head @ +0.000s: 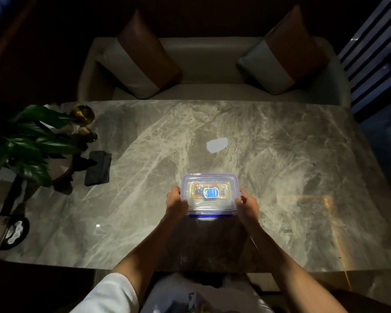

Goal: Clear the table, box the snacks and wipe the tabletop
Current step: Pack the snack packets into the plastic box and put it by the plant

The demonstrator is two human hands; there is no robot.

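Two curled grips, left hand point(176, 203) and right hand point(247, 205), clasp the clear blue-rimmed plastic box point(212, 214) by its ends; likely light, stiff, slick.

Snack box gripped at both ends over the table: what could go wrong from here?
1. The left hand and right hand grip the snack box at its ends. Whether its lid is latched is unclear, so it may pop off if carried.
2. The dark cloth lies beside the plant and brass ornaments; reaching for it could knock them.
3. Dim light and the table's busy veining may hide missed spots while wiping.
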